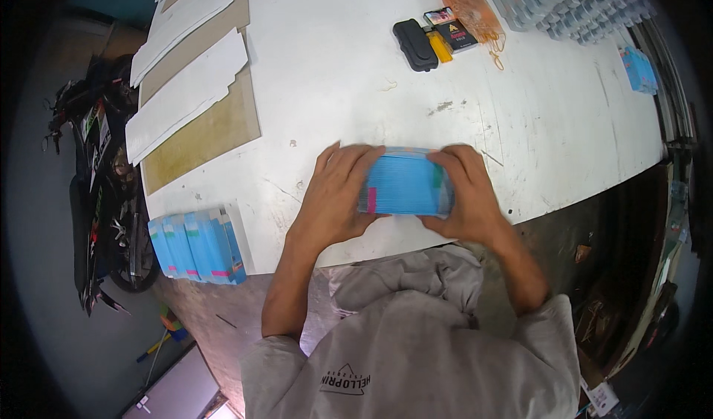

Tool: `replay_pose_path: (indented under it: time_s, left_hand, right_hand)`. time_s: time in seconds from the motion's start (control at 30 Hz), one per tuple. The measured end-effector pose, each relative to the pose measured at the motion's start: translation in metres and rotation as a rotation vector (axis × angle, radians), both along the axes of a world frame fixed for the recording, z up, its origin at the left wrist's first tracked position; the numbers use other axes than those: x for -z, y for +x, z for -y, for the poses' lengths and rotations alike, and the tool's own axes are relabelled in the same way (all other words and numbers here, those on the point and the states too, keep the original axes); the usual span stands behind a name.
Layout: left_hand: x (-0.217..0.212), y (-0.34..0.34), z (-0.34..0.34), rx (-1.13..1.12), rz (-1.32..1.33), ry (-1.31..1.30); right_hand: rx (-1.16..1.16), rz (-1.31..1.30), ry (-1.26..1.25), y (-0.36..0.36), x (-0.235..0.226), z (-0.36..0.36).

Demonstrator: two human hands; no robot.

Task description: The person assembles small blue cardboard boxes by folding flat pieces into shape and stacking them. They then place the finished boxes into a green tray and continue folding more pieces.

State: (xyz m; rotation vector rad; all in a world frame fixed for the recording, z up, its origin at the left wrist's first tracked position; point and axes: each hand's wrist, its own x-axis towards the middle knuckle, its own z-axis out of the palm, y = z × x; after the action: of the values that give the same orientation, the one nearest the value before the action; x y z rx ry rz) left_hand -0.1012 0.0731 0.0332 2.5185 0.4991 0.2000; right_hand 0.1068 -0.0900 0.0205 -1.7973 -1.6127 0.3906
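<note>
A thick stack of light blue cards or flat folded cartons [405, 185] is at the near edge of the white table, its many thin edges facing me. Pink and green marks show toward its two ends. My left hand [342, 189] is closed round the stack's left end, fingers over the top and thumb low in front. Round the right end my right hand [466, 192] closes the same way, slightly blurred. Whether the stack rests on the table or is lifted a little, I cannot tell. Similar blue stacks [197, 247] stand side by side at the table's left corner.
White sheets [197, 96] on brownish boards lie at the far left. A black case [416, 46], a yellow lighter [440, 47], a small dark box [458, 36] and an orange bag [473, 14] sit at the back. Clear plastic containers [572, 3] and another blue stack [639, 70] occupy the far right.
</note>
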Motion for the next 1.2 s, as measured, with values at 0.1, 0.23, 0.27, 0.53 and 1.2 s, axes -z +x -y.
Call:
replay_pose_path:
  time_s: [0.1,0.23,0.27,0.53,1.2]
  left_hand:
    - [-0.002,0.004,0.002,-0.012,0.054,0.216]
    - [0.008,-0.021,0.051,-0.427,0.286,-0.12]
    - [0.013,-0.035,0.072,-0.6,0.337,-0.389]
    - [0.02,0.009,0.134,-0.828,0.946,-1.401]
    - [0.024,-0.005,0.084,-0.502,0.843,-0.255]
  right_hand:
    - [0.185,-0.021,0.189,-0.027,0.022,0.018]
    - [0.289,0.091,0.274,-0.028,0.04,0.022]
    - [0.29,0.095,0.295,-0.029,0.04,0.022]
    - [0.25,0.469,0.602,-0.069,0.045,0.032]
    - [0.353,-0.211,0.305,-0.1,-0.031,0.005]
